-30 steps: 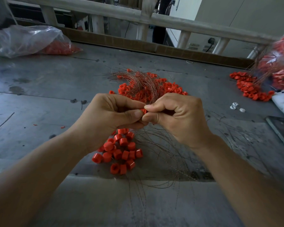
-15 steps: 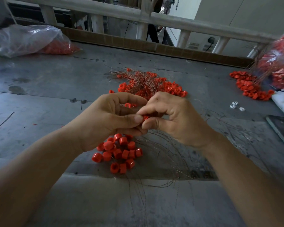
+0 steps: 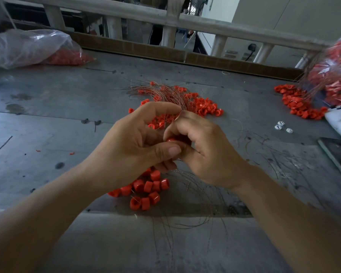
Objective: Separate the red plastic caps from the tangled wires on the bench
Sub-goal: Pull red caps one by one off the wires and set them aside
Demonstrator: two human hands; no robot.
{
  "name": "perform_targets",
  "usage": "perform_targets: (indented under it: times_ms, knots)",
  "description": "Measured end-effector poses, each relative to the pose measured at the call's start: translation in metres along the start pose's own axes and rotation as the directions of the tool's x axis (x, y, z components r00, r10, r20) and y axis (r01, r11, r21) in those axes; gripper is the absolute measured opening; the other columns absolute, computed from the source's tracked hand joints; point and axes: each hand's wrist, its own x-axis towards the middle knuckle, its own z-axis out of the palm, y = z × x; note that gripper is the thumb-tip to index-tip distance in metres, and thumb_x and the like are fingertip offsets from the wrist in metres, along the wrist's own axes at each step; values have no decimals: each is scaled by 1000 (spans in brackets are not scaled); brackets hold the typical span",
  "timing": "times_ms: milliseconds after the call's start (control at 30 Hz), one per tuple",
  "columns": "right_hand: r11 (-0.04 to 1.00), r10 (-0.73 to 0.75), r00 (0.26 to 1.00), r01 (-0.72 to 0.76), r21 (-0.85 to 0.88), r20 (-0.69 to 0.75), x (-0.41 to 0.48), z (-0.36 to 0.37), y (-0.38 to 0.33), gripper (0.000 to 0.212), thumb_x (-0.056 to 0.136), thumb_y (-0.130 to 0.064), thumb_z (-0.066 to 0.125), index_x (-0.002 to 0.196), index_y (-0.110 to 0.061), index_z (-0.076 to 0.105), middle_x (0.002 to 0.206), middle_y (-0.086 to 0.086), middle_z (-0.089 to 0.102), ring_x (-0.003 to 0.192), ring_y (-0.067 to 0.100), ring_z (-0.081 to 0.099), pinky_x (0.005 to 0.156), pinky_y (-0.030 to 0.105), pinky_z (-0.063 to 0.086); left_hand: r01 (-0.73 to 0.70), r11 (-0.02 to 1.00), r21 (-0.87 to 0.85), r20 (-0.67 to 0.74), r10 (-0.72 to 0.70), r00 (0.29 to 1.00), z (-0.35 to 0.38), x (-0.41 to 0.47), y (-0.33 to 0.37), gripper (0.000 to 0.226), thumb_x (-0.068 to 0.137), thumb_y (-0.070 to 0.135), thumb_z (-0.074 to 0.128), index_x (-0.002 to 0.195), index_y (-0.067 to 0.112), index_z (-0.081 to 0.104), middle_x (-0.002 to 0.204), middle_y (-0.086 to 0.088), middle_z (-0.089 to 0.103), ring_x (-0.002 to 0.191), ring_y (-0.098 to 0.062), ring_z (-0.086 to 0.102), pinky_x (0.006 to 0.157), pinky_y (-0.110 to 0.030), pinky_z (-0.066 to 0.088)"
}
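The left hand (image 3: 134,146) and right hand (image 3: 207,154) met above the middle of the bench (image 3: 47,125), together pinching one red cap (image 3: 171,139) and its thin wire. A small heap of freed caps (image 3: 146,191) lay toward the near edge beside loose wires (image 3: 195,194). The larger tangle (image 3: 175,99) behind awaited sorting, so most of the work seemingly remained.

The left hand (image 3: 132,146) and right hand (image 3: 207,152) meet over the bench (image 3: 47,119), both pinching one red cap (image 3: 171,139) between thumbs and curled fingers. Just beyond their fingertips lie the tangled wires (image 3: 165,95) among more caps. Beneath the left hand sits a pile of loose caps (image 3: 146,188).
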Motion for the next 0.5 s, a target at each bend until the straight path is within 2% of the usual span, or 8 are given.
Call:
perform_targets:
  times_ms: [133, 267, 367, 500]
  knots:
    - [1000, 13, 1000, -13, 18, 12, -1, -1, -1, 6, 76, 0, 58, 80, -3, 60, 82, -15, 47, 77, 1, 51, 71, 10, 43, 12, 1000, -5, -8, -12, 1000, 2, -1, 2, 47, 62, 33, 66, 106, 30, 51, 70, -13, 69, 58, -21, 68, 54, -28, 56]
    - [998, 20, 1000, -18, 60, -23, 1, -4, 2, 2, 80, -9, 62, 81, -10, 61, 79, -16, 47, 72, -4, 47, 67, 10, 40, 7, 999, -38, -38, -9, 999, 3, 2, 2, 50, 63, 29, 75, 107, 28, 50, 73, -14, 69, 60, -20, 69, 55, -24, 55]
    - [990, 36, 998, -28, 136, -56, 3, -5, 4, 6, 78, -19, 63, 82, -20, 60, 78, -14, 50, 73, -3, 49, 65, 11, 40, 38, 992, -118, -12, -40, 999, -3, 3, 2, 60, 59, 29, 77, 112, 26, 49, 75, -13, 71, 66, -23, 70, 58, -23, 54]
    - [984, 49, 996, -35, 177, -78, 3, -7, 5, 16, 74, -20, 67, 90, -22, 62, 80, -15, 54, 75, -3, 53, 63, 10, 42, 93, 964, -248, 42, -85, 995, -9, 4, 2, 62, 62, 26, 80, 116, 22, 50, 80, -16, 72, 72, -27, 70, 61, -24, 55]
